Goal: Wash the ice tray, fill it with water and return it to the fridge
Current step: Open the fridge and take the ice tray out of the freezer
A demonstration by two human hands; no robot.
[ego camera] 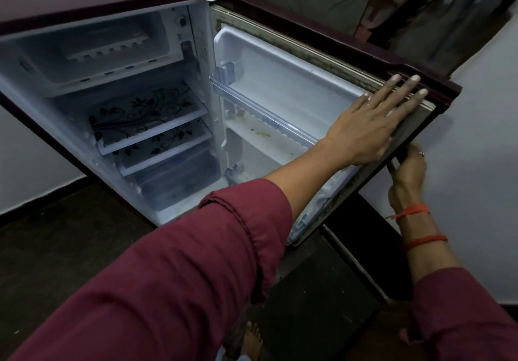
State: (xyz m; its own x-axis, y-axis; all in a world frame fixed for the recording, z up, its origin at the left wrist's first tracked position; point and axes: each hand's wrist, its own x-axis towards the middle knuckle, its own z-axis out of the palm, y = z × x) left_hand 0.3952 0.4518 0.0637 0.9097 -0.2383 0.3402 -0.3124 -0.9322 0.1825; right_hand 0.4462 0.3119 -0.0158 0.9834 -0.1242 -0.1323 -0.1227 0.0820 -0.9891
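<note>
Spotting the ice tray point(105, 45) up in the open fridge's point(84, 4) freezer box point(42, 63). Pressing left hand point(367, 128) flat on the door gasket point(322, 52), fingers point(406, 86) straight; gripping the door's outer edge point(399, 161) with right hand point(409, 175), fingers curled.

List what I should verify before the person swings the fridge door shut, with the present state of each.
1. Fridge door open: ok, it stands wide open.
2. Ice tray in the freezer compartment: ok, a white tray lies there.
3. Water in the tray: cannot tell.
4. Right hand grips the door's outer edge: ok.
5. Left hand clear of the gasket: not ok, its straight fingers lie across it and might get pinched.
</note>
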